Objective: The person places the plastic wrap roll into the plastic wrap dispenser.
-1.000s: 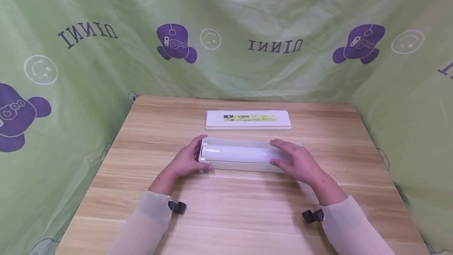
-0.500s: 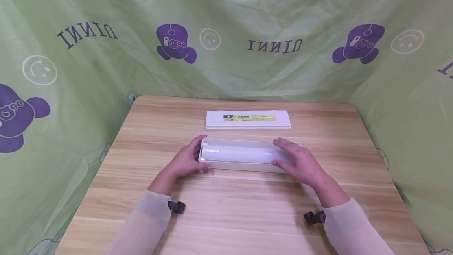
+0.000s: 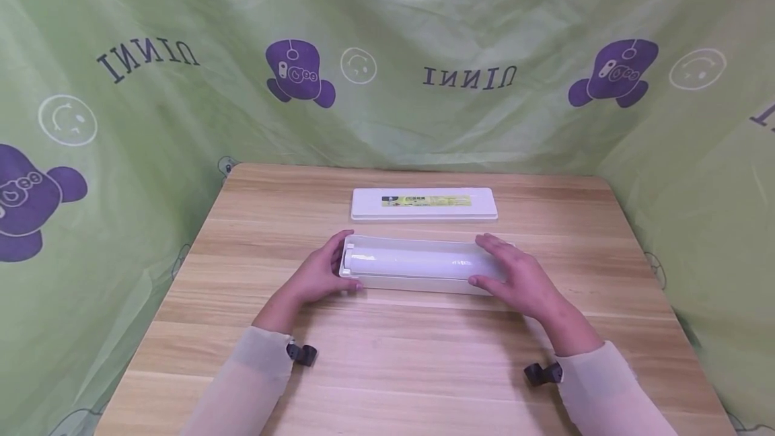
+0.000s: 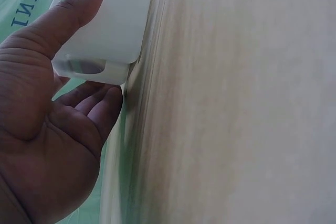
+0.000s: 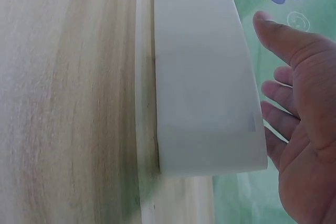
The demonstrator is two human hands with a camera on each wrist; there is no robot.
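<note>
A long white open box (image 3: 418, 283) lies on the table with a glossy white roll (image 3: 406, 262) inside, which looks like cling film. My left hand (image 3: 317, 276) grips the box's left end. In the left wrist view the thumb (image 4: 79, 11) lies along the front wall while fingers curl at the end wall. Over the right end hovers my right hand (image 3: 522, 281), fingers loosely spread, above the roll. From the right wrist, its thumb (image 5: 283, 38) appears apart from the front wall; whether the other fingertips touch the roll cannot be told. Its palm hides the box's right end.
Behind the box lies its white lid (image 3: 363, 204) with a yellow-green label (image 3: 426, 201). The wooden table (image 3: 387, 369) has rounded far corners. Green printed cloth (image 3: 387, 126) hangs close behind it and along both sides.
My right hand has slid slightly rightward along the top of the roll, uncovering more of it. The left hand, box and lid stay put.
</note>
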